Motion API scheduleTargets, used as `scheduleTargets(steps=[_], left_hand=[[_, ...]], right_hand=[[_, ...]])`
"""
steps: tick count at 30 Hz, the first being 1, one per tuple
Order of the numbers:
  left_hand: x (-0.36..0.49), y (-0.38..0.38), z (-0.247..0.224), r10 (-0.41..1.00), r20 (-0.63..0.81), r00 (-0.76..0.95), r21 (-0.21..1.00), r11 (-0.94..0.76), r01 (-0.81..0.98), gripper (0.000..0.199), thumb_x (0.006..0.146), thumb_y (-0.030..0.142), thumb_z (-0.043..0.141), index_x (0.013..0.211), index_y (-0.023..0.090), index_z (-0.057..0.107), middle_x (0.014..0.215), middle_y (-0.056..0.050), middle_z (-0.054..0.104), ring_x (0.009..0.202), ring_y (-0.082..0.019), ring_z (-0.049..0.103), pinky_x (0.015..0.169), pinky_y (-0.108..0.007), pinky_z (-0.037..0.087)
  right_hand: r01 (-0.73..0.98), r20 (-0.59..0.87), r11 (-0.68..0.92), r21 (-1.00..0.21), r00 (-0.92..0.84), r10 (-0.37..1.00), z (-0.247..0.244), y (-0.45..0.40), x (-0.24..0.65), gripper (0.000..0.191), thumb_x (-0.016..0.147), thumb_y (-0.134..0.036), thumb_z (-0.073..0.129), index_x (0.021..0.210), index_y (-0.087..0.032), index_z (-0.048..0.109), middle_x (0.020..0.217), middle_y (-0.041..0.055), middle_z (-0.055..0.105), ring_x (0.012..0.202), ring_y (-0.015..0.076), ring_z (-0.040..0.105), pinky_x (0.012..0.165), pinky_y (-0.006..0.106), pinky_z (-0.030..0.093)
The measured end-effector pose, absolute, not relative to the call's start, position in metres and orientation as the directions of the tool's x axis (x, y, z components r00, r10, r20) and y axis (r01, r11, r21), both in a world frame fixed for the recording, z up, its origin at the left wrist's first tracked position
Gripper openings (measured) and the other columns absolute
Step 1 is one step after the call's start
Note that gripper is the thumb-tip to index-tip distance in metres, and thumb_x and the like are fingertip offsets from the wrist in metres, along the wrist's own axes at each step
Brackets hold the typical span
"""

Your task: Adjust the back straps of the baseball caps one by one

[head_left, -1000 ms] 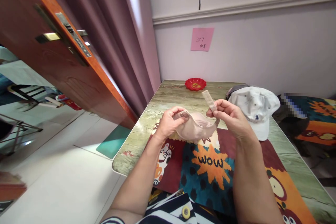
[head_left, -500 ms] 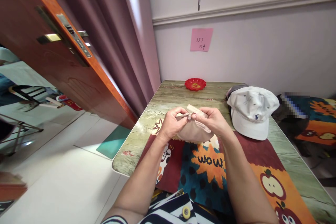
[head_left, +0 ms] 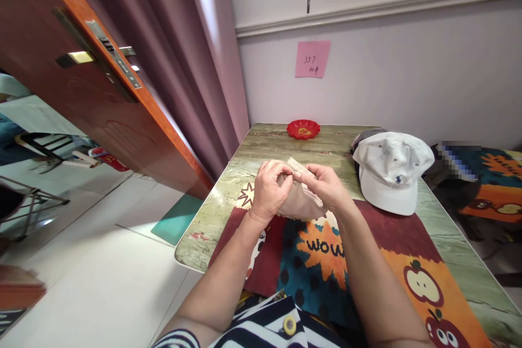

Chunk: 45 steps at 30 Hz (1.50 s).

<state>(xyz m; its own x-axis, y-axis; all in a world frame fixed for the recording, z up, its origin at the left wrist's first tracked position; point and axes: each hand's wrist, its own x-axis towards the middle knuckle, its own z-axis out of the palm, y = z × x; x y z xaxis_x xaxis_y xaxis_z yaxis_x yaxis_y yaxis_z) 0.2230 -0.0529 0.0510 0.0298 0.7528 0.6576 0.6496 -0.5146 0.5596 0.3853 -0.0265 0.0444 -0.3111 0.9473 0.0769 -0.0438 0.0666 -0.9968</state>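
Note:
A beige cloth cap (head_left: pixel 299 204) is held up over the near middle of the table, its strap end (head_left: pixel 297 163) sticking up between my hands. My left hand (head_left: pixel 271 187) pinches the strap area with curled fingers, which hide the small fastening there. My right hand (head_left: pixel 324 185) grips the cap's band, thumb laid along the strap. Much of the cap is covered by both hands. To the right stands a white cap (head_left: pixel 393 168) with a small blue emblem, resting over a darker cap (head_left: pixel 369 133).
Under my arms lies a colourful printed mat (head_left: pixel 314 277) on the wood-patterned table (head_left: pixel 269 144). A red scalloped dish (head_left: pixel 303 129) sits at the back edge. A pink note (head_left: pixel 312 58) is stuck on the wall. To the left are an open door (head_left: pixel 122 81) and a curtain (head_left: pixel 175 38).
My left hand has turned, its fingers now curling over the fastening that showed before. The right hand and the cap have shifted slightly left.

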Motion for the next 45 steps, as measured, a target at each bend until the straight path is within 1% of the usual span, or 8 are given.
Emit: scheduleTargets(steps=[4,8,17,23,29,33,37,45], left_hand=[[0.224,-0.056,0.059,0.767,0.615,0.183,0.431,-0.522,0.736,0.013,0.083,0.015,0.068,0.094,0.020,0.064,0.100,-0.004,0.069,0.098,-0.022,0.059,0.091,-0.036,0.047],[0.227,-0.060,0.061,0.772,0.616,0.159,0.371,-0.462,0.806,0.008,0.088,0.020,0.065,0.096,0.020,0.064,0.097,-0.005,0.068,0.094,-0.022,0.060,0.086,-0.034,0.049],[0.222,-0.058,0.058,0.784,0.608,0.127,0.487,-0.494,0.720,0.016,0.085,0.009,0.065,0.094,0.021,0.070,0.087,-0.001,0.069,0.079,-0.016,0.064,0.074,-0.028,0.051],[0.210,-0.051,0.050,0.791,0.611,0.029,0.668,-0.535,0.518,0.015,0.083,0.015,0.071,0.096,0.022,0.074,0.095,-0.002,0.074,0.085,-0.016,0.070,0.079,-0.028,0.057],[0.204,-0.045,0.043,0.820,0.571,-0.043,0.769,-0.515,0.378,0.014,0.078,0.018,0.076,0.092,0.020,0.075,0.092,-0.002,0.073,0.081,-0.015,0.070,0.075,-0.026,0.059],[0.203,-0.049,0.047,0.813,0.581,0.029,0.705,-0.520,0.482,0.015,0.082,0.015,0.071,0.096,0.020,0.074,0.094,-0.003,0.074,0.082,-0.015,0.071,0.079,-0.028,0.059],[0.204,-0.055,0.052,0.787,0.607,0.108,0.592,-0.539,0.599,0.018,0.086,0.014,0.067,0.101,0.022,0.072,0.097,-0.003,0.075,0.085,-0.015,0.071,0.082,-0.029,0.058],[0.203,-0.062,0.060,0.749,0.637,0.181,0.462,-0.559,0.689,0.019,0.087,0.012,0.066,0.103,0.023,0.070,0.099,-0.002,0.076,0.089,-0.017,0.071,0.081,-0.028,0.055]], right_hand=[[-0.027,0.098,0.094,-0.995,-0.243,0.965,0.045,-0.025,0.384,0.047,0.070,-0.061,0.076,0.073,-0.016,0.064,0.059,-0.0037,0.049,0.055,0.0103,0.039,0.051,0.024,0.030],[-0.013,0.142,0.142,-0.990,-0.223,0.965,0.041,-0.024,0.384,0.046,0.072,-0.060,0.076,0.077,-0.015,0.067,0.066,-0.0006,0.058,0.060,0.0123,0.046,0.054,0.024,0.035],[0.085,0.239,0.263,-0.961,-0.221,0.946,0.040,-0.027,0.383,0.038,0.081,-0.055,0.071,0.083,-0.017,0.072,0.075,0.0023,0.067,0.069,0.0156,0.056,0.060,0.025,0.040],[0.053,0.274,0.281,-0.958,-0.114,0.955,0.052,-0.032,0.388,0.041,0.090,-0.053,0.059,0.073,-0.017,0.068,0.065,0.0021,0.064,0.056,0.0124,0.048,0.054,0.025,0.035],[0.277,0.310,0.306,-0.911,-0.028,0.950,0.064,-0.041,0.401,0.031,0.087,-0.040,0.060,0.066,-0.019,0.067,0.062,0.0005,0.063,0.055,0.0120,0.046,0.052,0.025,0.032],[0.401,0.313,0.313,-0.861,-0.069,0.947,0.067,-0.045,0.399,0.030,0.085,-0.038,0.058,0.061,-0.020,0.063,0.055,-0.0002,0.057,0.053,0.0130,0.046,0.051,0.025,0.029],[0.408,0.336,0.359,-0.839,-0.129,0.933,0.064,-0.045,0.394,0.029,0.085,-0.038,0.056,0.062,-0.020,0.062,0.057,0.0002,0.058,0.055,0.0137,0.048,0.053,0.026,0.031],[0.431,0.337,0.338,-0.837,-0.082,0.938,0.064,-0.044,0.393,0.032,0.084,-0.038,0.056,0.058,-0.020,0.060,0.055,0.0003,0.056,0.055,0.0137,0.047,0.055,0.027,0.032]])
